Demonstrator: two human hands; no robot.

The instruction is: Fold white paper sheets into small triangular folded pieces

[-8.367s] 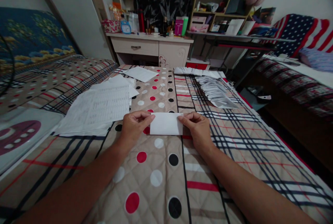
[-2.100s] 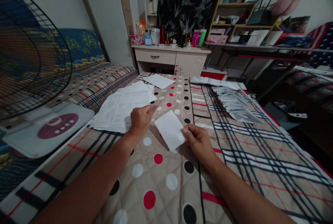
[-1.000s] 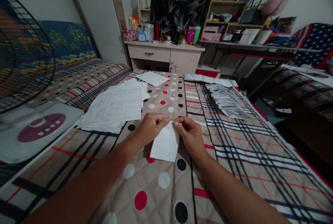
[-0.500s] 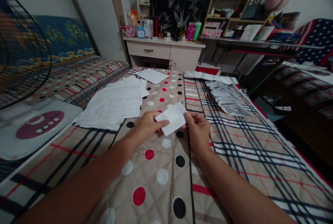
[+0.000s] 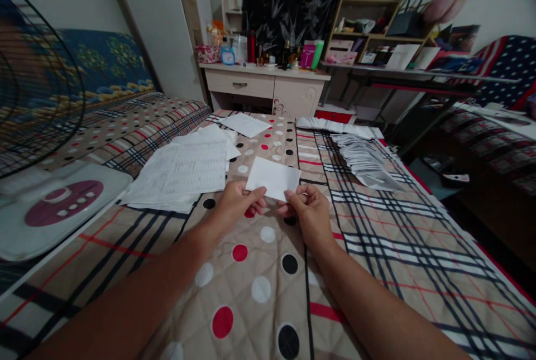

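Note:
A small blank white piece of paper (image 5: 274, 177) is held above the patterned bedspread, its long side running left to right. My left hand (image 5: 245, 198) pinches its lower left corner, thumb on top. At the lower right corner, my right hand (image 5: 307, 206) grips it between thumb and curled fingers. Left of my hands lies a loose stack of printed sheets (image 5: 180, 167) with table-like lines. A folded white paper (image 5: 245, 124) rests farther back. To the right, a fanned row of thin, pale flat pieces (image 5: 362, 159) lies on the bedspread.
A fan (image 5: 37, 81) stands at the far left, above a white panel with a purple oval (image 5: 62, 204). Behind the fanned row is a long white strip-like bundle (image 5: 337, 125). A dresser (image 5: 243, 84) with bottles stands beyond the bed; a shelved desk (image 5: 402, 67) is at the right.
The white paper has turned from a slant to nearly level. My right hand has moved left and slightly down, to its lower right corner. The piles lie as before.

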